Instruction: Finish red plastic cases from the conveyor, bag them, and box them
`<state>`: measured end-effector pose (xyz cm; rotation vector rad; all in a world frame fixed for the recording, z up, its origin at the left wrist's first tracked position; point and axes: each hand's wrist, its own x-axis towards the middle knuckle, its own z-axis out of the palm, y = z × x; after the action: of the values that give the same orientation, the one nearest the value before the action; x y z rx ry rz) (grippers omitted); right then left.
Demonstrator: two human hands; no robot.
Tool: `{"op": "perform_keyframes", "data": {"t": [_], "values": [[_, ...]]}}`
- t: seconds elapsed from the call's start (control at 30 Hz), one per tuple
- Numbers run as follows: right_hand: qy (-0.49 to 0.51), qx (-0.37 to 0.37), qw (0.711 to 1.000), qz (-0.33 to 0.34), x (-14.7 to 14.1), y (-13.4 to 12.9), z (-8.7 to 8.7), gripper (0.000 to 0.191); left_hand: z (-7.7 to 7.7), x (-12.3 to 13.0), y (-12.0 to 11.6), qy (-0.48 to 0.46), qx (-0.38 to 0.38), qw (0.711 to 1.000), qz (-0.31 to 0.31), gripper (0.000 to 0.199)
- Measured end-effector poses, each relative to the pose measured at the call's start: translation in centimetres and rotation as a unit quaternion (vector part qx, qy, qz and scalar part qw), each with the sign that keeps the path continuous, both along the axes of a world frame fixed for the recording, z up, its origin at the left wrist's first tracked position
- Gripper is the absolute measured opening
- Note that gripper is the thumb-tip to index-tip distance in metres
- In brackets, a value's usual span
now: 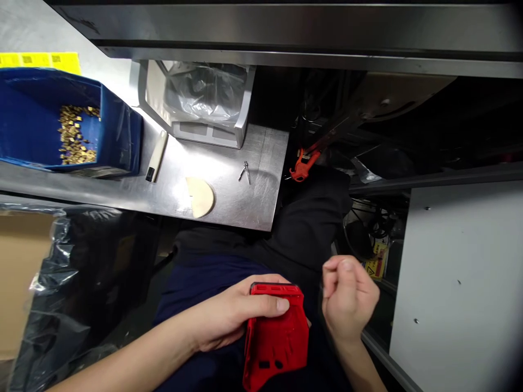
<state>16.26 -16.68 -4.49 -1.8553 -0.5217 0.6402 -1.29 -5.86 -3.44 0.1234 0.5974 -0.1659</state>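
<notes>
My left hand (253, 305) grips a red plastic housing (281, 340) over my lap, its thumb pressed on the inside. The housing's hollow side faces me; it has a dark rim at the top and two dark openings near its lower end. To the right of it, apart from it, my right hand (349, 296) is closed with thumb and fingers drawn together. Whether something small sits in those fingers is hidden. On the metal table (229, 209) beyond lie a small pair of silver pliers (245, 171) and a cream half-round piece (200, 197).
At the left stands a blue bin (120, 133) with many small brass parts (77, 136). A white-handled tool (157, 156) lies beside it. Behind is a grey bin (241, 117) holding a clear plastic bag (204, 92). An orange clamp-like part (303, 165) hangs past the table's right edge.
</notes>
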Motion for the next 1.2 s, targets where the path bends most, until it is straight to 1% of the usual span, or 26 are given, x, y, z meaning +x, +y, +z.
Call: {"op": "perform_keyframes", "data": {"t": [0.03,0.07,0.13,0.23,0.27,0.3,0.37,0.43,0.47,0.53,0.67,0.7,0.77,0.8,0.87,0.93,1.0,1.03,1.1,1.13,1.2], "values": [[-0.006,0.007,0.999,-0.036,0.2,0.1,-0.3,0.033,0.1,0.1,0.0,-0.001,0.011,1.0,-0.001,0.043],[-0.009,0.012,0.999,-0.05,0.5,0.3,-0.5,0.034,0.2,0.1,0.0,0.0,0.022,1.0,-0.001,0.044],[-0.008,0.008,1.0,-0.029,1.1,0.5,-0.6,0.033,0.4,0.1,0.0,-0.004,0.042,0.999,-0.004,0.047],[-0.003,-0.025,0.997,0.068,1.8,0.8,0.0,0.018,0.4,-0.1,0.1,-0.028,0.061,0.998,-0.011,0.057],[0.004,-0.029,0.993,0.11,2.0,1.0,0.4,0.016,0.3,-0.2,0.2,-0.039,0.064,0.997,-0.013,0.06],[0.015,-0.029,0.987,0.159,2.1,1.3,0.8,0.018,0.3,-0.3,0.3,-0.05,0.067,0.996,-0.016,0.062],[0.054,-0.02,0.961,0.271,2.2,1.9,1.6,0.024,0.2,-0.4,0.4,-0.074,0.074,0.994,-0.024,0.063],[0.099,-0.008,0.922,0.375,2.1,2.8,2.4,0.039,0.1,-0.4,0.6,-0.098,0.088,0.991,-0.033,0.061],[0.117,-0.002,0.903,0.413,2.1,3.2,2.8,0.048,0.1,-0.4,0.6,-0.109,0.1,0.988,-0.036,0.06],[0.144,0.007,0.874,0.464,2.0,4.2,3.4,0.06,0.2,-0.3,0.7,-0.123,0.119,0.985,-0.034,0.052],[0.178,-0.004,0.829,0.53,1.7,5.6,3.8,0.066,0.6,0.2,0.8,-0.106,0.127,0.986,-0.026,0.032],[0.18,-0.004,0.826,0.534,1.6,5.7,3.8,0.067,0.7,0.3,0.8,-0.096,0.126,0.987,-0.031,0.029],[0.171,0.004,0.838,0.518,1.0,5.7,3.4,0.065,0.8,0.3,0.8,-0.082,0.125,0.988,-0.046,0.027],[0.16,0.013,0.851,0.499,0.7,5.4,3.1,0.063,0.8,0.3,0.7,-0.079,0.124,0.988,-0.051,0.026],[0.124,0.027,0.89,0.438,0.0,4.8,2.5,0.059,0.6,0.1,0.6,-0.076,0.118,0.989,-0.051,0.026],[0.075,0.024,0.932,0.355,-0.5,4.3,2.0,0.055,0.3,-0.1,0.4,-0.072,0.106,0.991,-0.043,0.032],[0.051,0.014,0.956,0.289,-0.6,4.0,1.6,0.051,0.1,-0.2,0.2,-0.068,0.095,0.992,-0.047,0.041],[0.059,0.012,0.96,0.273,-0.5,4.0,1.6,0.049,0.0,-0.3,0.1,-0.068,0.092,0.992,-0.051,0.044],[0.116,0.01,0.953,0.28,-0.3,4.2,1.7,0.044,0.1,-0.2,0.1,-0.074,0.093,0.991,-0.058,0.045],[0.153,0.007,0.943,0.296,-0.1,4.4,1.9,0.043,0.1,-0.2,0.1,-0.08,0.097,0.99,-0.059,0.043],[0.224,-0.011,0.912,0.345,0.2,4.9,2.2,0.041,0.3,0.0,0.1,-0.093,0.107,0.988,-0.057,0.038]]}}
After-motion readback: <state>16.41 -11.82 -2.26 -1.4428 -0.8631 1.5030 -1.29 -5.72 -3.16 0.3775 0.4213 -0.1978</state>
